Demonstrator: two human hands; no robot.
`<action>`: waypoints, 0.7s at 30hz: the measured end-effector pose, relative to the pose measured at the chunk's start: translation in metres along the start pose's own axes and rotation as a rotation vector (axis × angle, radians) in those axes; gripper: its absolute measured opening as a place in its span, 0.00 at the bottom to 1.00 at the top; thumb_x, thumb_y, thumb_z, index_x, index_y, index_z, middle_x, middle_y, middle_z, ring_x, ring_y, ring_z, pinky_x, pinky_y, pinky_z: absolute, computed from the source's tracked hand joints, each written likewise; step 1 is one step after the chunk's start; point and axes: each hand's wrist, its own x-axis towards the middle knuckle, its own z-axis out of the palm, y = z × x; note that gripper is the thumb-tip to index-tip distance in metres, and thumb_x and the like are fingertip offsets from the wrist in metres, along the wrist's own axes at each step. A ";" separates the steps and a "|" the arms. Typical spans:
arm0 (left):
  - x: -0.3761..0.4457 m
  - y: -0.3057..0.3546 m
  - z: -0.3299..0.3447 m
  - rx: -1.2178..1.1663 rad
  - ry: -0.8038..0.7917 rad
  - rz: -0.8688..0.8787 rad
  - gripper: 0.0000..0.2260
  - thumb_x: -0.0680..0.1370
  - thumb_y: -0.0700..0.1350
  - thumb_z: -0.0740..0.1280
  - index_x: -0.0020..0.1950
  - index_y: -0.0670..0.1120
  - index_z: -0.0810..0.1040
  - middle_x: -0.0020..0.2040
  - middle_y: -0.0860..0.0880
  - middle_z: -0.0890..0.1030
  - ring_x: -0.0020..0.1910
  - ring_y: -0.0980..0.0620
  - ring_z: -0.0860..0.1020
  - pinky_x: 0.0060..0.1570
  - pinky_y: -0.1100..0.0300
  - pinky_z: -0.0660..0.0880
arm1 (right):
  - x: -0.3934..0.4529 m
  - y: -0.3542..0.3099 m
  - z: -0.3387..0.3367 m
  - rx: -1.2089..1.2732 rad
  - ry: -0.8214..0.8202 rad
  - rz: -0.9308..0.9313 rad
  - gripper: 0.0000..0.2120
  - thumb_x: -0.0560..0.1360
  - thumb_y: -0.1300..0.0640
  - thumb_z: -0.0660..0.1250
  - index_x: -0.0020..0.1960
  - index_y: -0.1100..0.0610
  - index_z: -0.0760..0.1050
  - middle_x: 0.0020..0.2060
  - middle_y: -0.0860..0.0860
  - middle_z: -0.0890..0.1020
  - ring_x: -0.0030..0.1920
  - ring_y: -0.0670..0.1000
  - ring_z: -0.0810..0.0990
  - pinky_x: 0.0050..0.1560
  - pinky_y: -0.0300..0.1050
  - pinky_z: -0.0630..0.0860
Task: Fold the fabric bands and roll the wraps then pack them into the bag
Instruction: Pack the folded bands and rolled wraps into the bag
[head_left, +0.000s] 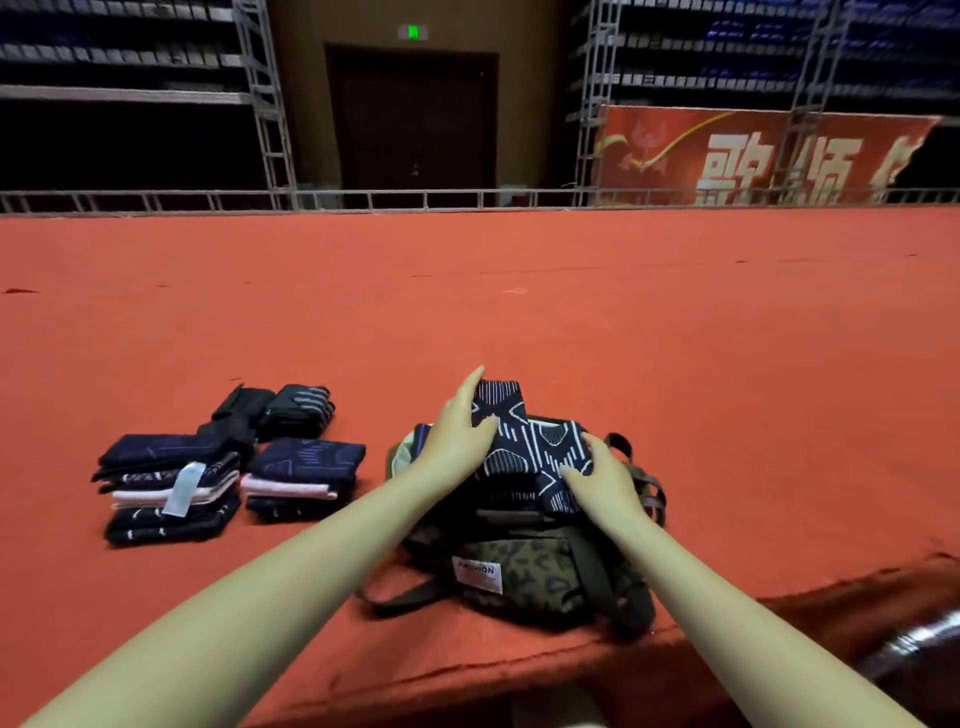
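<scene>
An olive leopard-print bag (524, 577) with a white label lies on the red surface near its front edge, mouth facing away from me. A folded dark-blue fabric band with white line patterns (530, 441) sits at the bag's opening. My left hand (457, 431) grips its left side and my right hand (605, 483) holds its right end. To the left lie two stacks of folded dark bands, one with a pale tag (166, 488) and a smaller one (304, 478). Behind them rest rolled dark wraps (275, 413).
The red cloth-covered surface (519, 301) stretches far ahead and to both sides. Its front edge (727, 623) drops off on the right near me. Bag straps (649, 493) spread to the right of the bag. Metal railing and scaffolding stand beyond the far edge.
</scene>
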 end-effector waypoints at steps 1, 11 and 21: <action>0.001 -0.002 0.010 0.014 0.002 -0.011 0.28 0.78 0.40 0.61 0.76 0.52 0.56 0.72 0.47 0.66 0.68 0.50 0.68 0.64 0.62 0.64 | 0.002 0.001 0.001 -0.096 -0.015 -0.022 0.28 0.76 0.57 0.65 0.74 0.56 0.61 0.69 0.54 0.72 0.65 0.54 0.73 0.62 0.45 0.70; -0.005 -0.020 0.041 0.676 -0.085 0.211 0.21 0.82 0.55 0.53 0.75 0.56 0.60 0.77 0.51 0.56 0.75 0.50 0.54 0.73 0.49 0.52 | 0.018 0.049 -0.035 -0.434 0.284 -0.141 0.18 0.75 0.51 0.65 0.64 0.54 0.74 0.58 0.55 0.77 0.63 0.58 0.70 0.59 0.52 0.67; 0.002 -0.020 0.075 0.756 -0.349 0.288 0.19 0.81 0.57 0.52 0.72 0.61 0.64 0.74 0.57 0.64 0.74 0.52 0.54 0.73 0.48 0.46 | 0.040 0.012 -0.052 -0.056 0.303 -0.277 0.10 0.78 0.61 0.60 0.47 0.61 0.80 0.45 0.54 0.84 0.48 0.55 0.79 0.46 0.45 0.68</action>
